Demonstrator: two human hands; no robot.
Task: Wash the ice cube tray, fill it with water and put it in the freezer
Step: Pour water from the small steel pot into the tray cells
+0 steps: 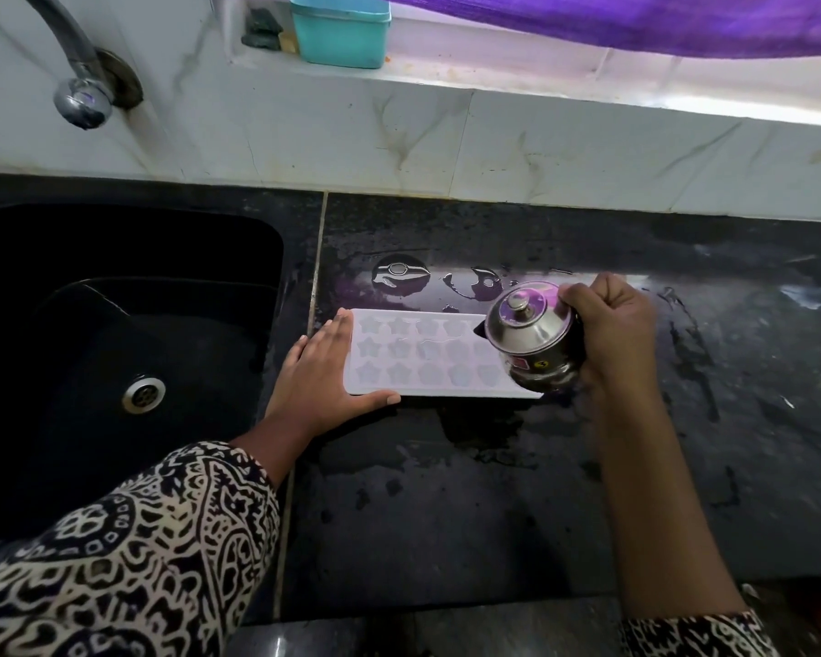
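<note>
A pale ice cube tray (427, 355) with star-shaped cells lies flat on the wet black bench (446, 505), just to the right of the dark sink (115, 324). The left hand (318, 377) is spread open, its fingers lying along the tray's left end and its thumb along the near edge. The right hand (607, 334) is closed around a small steel lidded pot (532, 336), which is tipped leftward over the tray's right end, spout towards the cells.
</note>
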